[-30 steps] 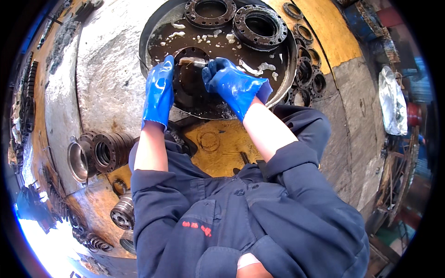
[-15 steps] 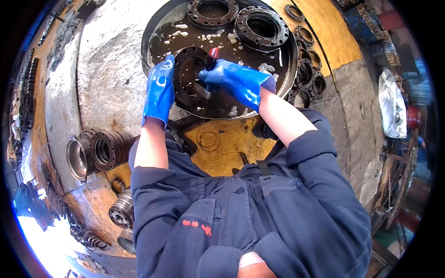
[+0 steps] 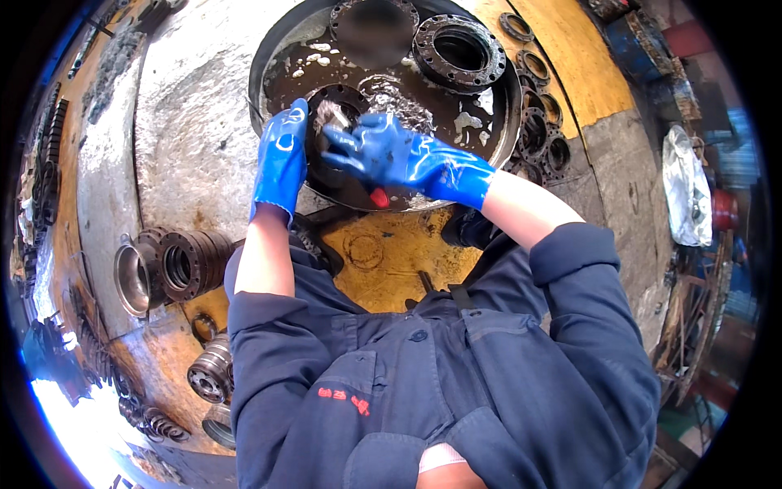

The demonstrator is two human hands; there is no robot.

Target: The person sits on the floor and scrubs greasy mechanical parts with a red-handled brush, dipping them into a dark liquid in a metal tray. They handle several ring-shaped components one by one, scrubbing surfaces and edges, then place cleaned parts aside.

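Observation:
My left hand point(image 3: 281, 155), in a blue rubber glove, is closed on the left edge of a dark metal flange ring point(image 3: 350, 94) standing tilted in a round basin point(image 3: 511, 138) of brown, foamy liquid. In my right hand point(image 3: 379, 151), gloved the same way and slightly smeared by motion, is a brush point(image 3: 330, 115). Its pale bristles are at the ring's upper opening, and its red handle end sticks out below the hand. The glove hides the middle of the handle. Ripples and froth spread on the liquid just beyond my right hand.
Two more flange rings lie in the basin: one at the far right point(image 3: 491, 59), one at the far side point(image 3: 346, 16). Several smaller rings point(image 3: 533, 129) sit right of the basin. Stacked flanges point(image 3: 186, 265) stand at the left beside a metal bowl-shaped part point(image 3: 130, 277).
The brush has turned round: its red handle end moved from above my right hand to below it, its bristles from low to high. Ripples have appeared in the liquid. My left hand stays put.

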